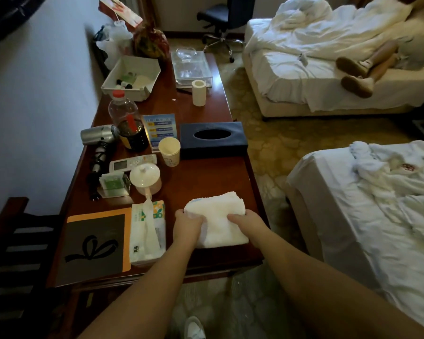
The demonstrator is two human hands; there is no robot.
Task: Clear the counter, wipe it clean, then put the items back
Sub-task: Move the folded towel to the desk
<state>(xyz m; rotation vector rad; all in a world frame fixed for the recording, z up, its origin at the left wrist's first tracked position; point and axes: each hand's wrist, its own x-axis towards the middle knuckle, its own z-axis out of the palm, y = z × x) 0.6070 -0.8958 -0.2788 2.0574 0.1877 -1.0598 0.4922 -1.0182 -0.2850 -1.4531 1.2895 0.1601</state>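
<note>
A folded white towel (218, 214) lies on the dark wooden counter (206, 174) near its front right corner. My left hand (187, 226) grips the towel's left edge and my right hand (246, 225) grips its right side, fingers curled into the cloth. To the left lie a soft tissue pack (147, 236) and a black and orange folder (96, 243). Behind them stand a white lidded cup (145, 178), a paper cup (169, 151), a remote (132, 162), a black tissue box (213, 139), a bottle (129, 123) and a hair dryer (98, 135).
Further back on the counter are a white tray (130, 77) of small items, a paper roll (198, 92) and a clear tray with a glass bowl (190, 67). A dark chair (17, 253) stands at left. Two beds (377, 216) are on the right; a person's legs (362, 69) rest on the far one.
</note>
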